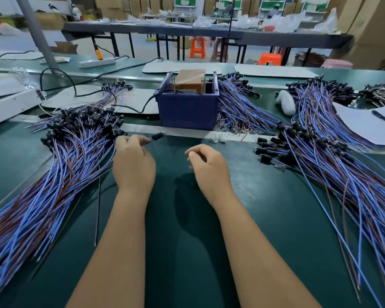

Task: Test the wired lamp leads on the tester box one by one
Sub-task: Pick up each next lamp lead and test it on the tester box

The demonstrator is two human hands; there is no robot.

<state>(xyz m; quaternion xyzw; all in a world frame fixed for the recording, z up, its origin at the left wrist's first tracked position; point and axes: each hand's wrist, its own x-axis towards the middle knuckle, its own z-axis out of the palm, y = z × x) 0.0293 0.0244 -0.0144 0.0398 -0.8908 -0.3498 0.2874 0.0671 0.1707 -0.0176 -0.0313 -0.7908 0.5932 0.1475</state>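
Note:
The blue tester box (188,110) stands at the middle back of the green mat, a brown block inside it. My left hand (132,162) pinches one lamp lead (157,137) by its wires, its black socket pointing right toward the box. That lead comes from the big bundle of blue and brown leads (60,174) fanned out on the left. My right hand (209,165) hovers over the mat beside it, fingers curled, holding nothing. Another large pile of leads (333,161) lies on the right.
More leads (238,107) spill right of the box. A black cable (142,107) runs into its left side. A white power unit (11,105) sits far left, paper sheets (369,123) far right, a white foam piece (286,103) behind. Small loose bulbs (217,140) lie before the box.

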